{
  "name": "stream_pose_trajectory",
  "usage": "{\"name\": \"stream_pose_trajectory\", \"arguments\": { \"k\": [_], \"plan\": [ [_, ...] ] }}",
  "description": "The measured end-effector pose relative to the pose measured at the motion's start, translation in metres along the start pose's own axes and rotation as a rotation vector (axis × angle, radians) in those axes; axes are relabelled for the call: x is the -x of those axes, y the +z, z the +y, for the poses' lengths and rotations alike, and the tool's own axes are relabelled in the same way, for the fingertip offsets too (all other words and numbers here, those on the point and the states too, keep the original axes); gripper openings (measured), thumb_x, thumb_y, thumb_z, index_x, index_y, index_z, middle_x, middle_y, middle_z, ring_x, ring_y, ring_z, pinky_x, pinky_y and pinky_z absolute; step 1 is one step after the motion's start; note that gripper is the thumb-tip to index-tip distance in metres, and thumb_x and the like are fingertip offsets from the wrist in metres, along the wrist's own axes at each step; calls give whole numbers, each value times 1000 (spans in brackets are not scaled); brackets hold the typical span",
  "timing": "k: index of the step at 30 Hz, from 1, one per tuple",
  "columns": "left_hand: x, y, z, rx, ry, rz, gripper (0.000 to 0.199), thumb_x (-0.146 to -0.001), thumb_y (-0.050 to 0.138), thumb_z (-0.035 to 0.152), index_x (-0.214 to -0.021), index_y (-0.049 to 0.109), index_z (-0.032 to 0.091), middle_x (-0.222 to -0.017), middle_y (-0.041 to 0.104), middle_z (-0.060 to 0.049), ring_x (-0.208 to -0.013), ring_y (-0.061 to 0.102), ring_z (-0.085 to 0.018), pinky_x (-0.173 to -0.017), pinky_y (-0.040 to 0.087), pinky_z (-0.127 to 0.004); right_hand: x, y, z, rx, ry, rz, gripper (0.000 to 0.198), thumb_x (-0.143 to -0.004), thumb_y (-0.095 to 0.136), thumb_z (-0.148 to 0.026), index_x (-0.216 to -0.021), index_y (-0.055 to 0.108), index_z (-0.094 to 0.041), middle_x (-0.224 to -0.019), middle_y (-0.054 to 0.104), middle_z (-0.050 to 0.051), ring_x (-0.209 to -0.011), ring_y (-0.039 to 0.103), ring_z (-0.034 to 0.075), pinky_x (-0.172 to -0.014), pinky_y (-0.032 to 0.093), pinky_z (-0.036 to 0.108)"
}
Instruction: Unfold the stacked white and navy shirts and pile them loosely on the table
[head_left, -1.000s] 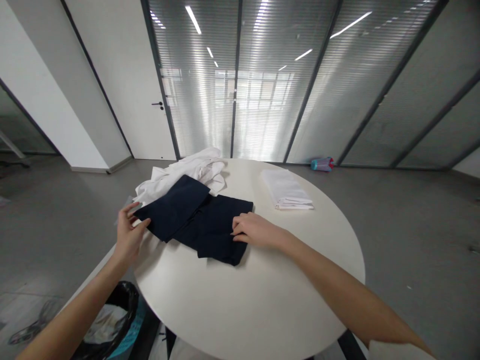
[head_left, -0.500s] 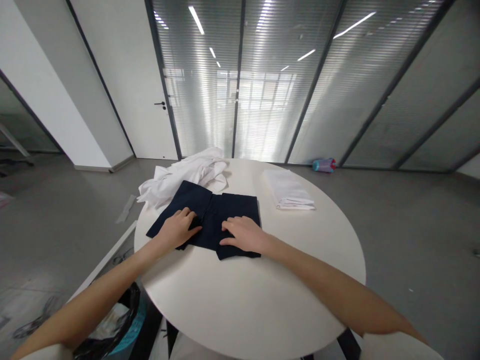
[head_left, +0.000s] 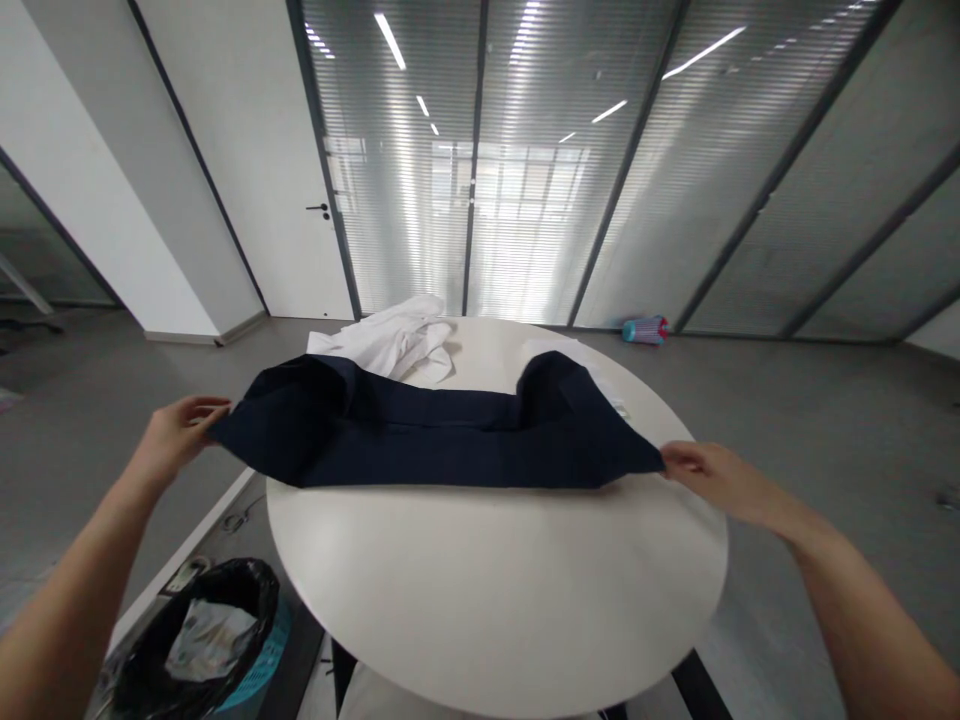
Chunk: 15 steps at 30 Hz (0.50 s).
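A dark navy cloth (head_left: 450,450), whose garment kind I cannot make out, stretches wide over the round white table. My left hand (head_left: 180,430) pinches its left corner, out past the table's left edge. At the other end, my right hand (head_left: 709,475) is closed on the right corner near the table's right rim. Between the hands the front edge runs nearly straight, while both sides of the cloth bulge up. Behind it lies a crumpled white cloth (head_left: 394,335). A folded white cloth (head_left: 577,352) at the back right is mostly hidden by the navy one.
The round table (head_left: 495,590) has its near edge toward me. On the floor at lower left stands a blue bin (head_left: 259,655) with a black bag liner. A blue and purple object (head_left: 645,330) lies by the glass partition (head_left: 525,200). A white door (head_left: 262,170) is at the left.
Both hands have moved far apart, from resting on the bunched navy cloth to gripping its two corners. The cloth is now spread wide and partly lifted, covering part of the white cloths.
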<state>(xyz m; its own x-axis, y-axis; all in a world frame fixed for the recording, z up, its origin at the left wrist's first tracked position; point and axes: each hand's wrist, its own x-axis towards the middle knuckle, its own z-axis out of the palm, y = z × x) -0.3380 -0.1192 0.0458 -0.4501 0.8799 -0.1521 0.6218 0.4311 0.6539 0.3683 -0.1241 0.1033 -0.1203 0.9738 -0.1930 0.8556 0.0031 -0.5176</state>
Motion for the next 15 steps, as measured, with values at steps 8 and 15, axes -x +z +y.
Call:
{"name": "stream_pose_trajectory", "arguments": {
  "k": [8, 15],
  "plan": [
    [53, 22, 77, -92, 491, 295, 32, -91, 51, 44, -111, 64, 22, -116, 66, -6, -98, 67, -27, -69, 55, -36, -26, 20, -65, -3, -212, 63, 26, -88, 54, -45, -96, 72, -27, -95, 74, 9, -79, 68, 23, -72, 55, 37],
    [83, 156, 141, -334, 920, -507, 34, -94, 59, 40, -117, 66, 17, -113, 70, -10, -101, 67, -27, -90, 54, -40, -99, 118, -158, 364, -402, -301, 39, -90, 65, -33, -128, 66, -23, -106, 74, 9, -96, 69, 26, -79, 51, 32]
  ]
}}
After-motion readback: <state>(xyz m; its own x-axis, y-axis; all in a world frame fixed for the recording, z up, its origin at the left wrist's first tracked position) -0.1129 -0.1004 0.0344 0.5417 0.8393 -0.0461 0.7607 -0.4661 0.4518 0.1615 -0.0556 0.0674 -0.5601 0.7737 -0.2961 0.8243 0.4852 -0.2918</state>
